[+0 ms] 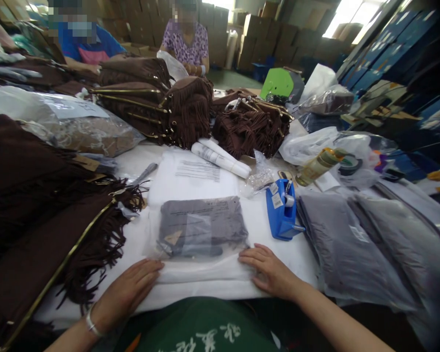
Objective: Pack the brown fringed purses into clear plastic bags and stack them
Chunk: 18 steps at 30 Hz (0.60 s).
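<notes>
A dark folded item in a clear printed plastic bag [205, 225] lies flat on a stack of white plastic bags [205, 184] in front of me. Fingers together but stretched out, my left hand [134, 283] rests at the bag's lower left corner. At its lower right corner my right hand [269, 269] lies with the fingers spread on the plastic. Neither hand is closed round anything. A blue tape dispenser [277, 215] stands just right of the bag.
Brown fringed bags [47, 215] are heaped at the left, with more [190, 110] at the back. Packed plastic bags [346, 244] lie at the right. Behind the dispenser is a yellowish bottle [317, 168]. Two people [188, 44] are across the table.
</notes>
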### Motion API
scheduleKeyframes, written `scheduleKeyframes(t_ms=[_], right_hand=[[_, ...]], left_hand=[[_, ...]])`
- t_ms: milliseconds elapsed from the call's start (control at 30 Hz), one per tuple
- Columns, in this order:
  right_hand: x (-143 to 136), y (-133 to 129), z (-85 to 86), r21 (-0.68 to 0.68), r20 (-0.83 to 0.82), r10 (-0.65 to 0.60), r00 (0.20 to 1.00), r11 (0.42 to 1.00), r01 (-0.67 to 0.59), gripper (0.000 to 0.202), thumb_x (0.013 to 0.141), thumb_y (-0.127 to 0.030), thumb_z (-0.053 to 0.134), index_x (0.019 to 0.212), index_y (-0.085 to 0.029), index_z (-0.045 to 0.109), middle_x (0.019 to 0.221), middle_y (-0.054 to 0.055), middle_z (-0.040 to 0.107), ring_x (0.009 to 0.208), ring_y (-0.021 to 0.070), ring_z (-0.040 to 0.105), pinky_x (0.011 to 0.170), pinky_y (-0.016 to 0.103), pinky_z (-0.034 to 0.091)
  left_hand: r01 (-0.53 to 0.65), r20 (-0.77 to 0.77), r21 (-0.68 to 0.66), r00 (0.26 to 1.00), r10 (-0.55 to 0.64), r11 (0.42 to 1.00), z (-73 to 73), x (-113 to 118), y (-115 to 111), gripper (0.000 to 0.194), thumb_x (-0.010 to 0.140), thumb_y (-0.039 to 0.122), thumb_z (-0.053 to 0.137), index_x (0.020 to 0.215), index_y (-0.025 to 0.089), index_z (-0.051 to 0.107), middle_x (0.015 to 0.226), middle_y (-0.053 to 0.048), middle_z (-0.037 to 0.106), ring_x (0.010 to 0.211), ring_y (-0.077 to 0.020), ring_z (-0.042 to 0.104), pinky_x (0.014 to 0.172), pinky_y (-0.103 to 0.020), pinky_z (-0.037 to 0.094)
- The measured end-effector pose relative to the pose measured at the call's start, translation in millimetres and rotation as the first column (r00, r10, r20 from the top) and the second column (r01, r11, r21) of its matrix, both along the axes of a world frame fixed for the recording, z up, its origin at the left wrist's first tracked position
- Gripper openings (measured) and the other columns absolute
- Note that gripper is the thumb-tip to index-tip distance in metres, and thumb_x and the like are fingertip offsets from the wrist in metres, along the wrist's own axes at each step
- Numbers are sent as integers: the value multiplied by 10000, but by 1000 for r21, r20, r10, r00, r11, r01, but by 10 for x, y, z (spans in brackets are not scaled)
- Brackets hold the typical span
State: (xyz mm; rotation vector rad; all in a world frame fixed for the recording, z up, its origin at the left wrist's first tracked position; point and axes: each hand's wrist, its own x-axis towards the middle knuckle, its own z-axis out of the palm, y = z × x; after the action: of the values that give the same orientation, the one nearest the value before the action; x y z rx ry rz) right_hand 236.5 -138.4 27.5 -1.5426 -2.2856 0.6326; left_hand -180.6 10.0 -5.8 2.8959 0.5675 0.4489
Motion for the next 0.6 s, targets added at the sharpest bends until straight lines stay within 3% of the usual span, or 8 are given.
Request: scheduleKeyframes(t_ms=[133, 267, 333, 400, 500, 600], right_hand=[[-113, 85, -212, 193, -80, -203, 976, 957, 215, 197, 914, -251, 474, 1015, -228, 641, 946, 45, 691, 911, 183, 609, 880, 350, 429], [-423, 158, -289, 217, -102, -413, 905, 879, 425, 282, 961, -298, 380, 903, -182, 631, 784, 65, 684, 727, 176, 626, 699, 281, 438], [-579, 182, -248, 169, -75, -489, 869, 853, 494, 308, 972, -299, 358, 821, -192, 605, 660, 29, 651, 602, 154, 606, 596, 245, 394], [-691, 212, -182, 78, 3, -568, 823, 821, 566, 328, 971, -328, 365, 746, -207, 571, 562, -6, 605, 513, 141, 571, 526, 236, 327], [-759, 263, -100, -42, 117, -633, 765, 767, 640, 338, 958, -373, 382, 712, -217, 555, 564, -5, 607, 523, 150, 569, 512, 246, 267], [-755, 306, -86, -118, 28, -670, 742, 735, 668, 325, 937, -381, 413, 699, -217, 561, 563, 5, 597, 512, 154, 535, 515, 258, 236]], left_hand=[[-282, 178, 9, 945, 275, 960, -113, 112, -28, 233, 926, 303, 424, 1047, 178, 578, 948, -64, 693, 893, -189, 654, 865, -318, 514], [-477, 153, 82, 873, 462, 875, -122, 77, 31, 303, 953, 303, 308, 941, 167, 578, 828, -68, 688, 706, -181, 666, 645, -279, 531], [-480, 47, 140, 877, 478, 866, -54, 26, 73, 386, 962, 270, 216, 926, 179, 589, 814, -58, 684, 609, -172, 645, 523, -272, 491], [-446, -63, 200, 883, 466, 872, 71, 38, 109, 429, 963, 264, 187, 907, 176, 603, 775, -61, 670, 556, -185, 612, 502, -301, 462], [-409, -73, 191, 901, 428, 892, 307, 285, 122, 331, 952, 332, 324, 972, 150, 600, 830, -89, 652, 735, -232, 611, 703, -383, 480], [-297, 7, 13, 955, 297, 955, 437, 740, 73, 285, 924, 368, 441, 1087, 167, 562, 975, -89, 626, 933, -232, 562, 856, -384, 441]])
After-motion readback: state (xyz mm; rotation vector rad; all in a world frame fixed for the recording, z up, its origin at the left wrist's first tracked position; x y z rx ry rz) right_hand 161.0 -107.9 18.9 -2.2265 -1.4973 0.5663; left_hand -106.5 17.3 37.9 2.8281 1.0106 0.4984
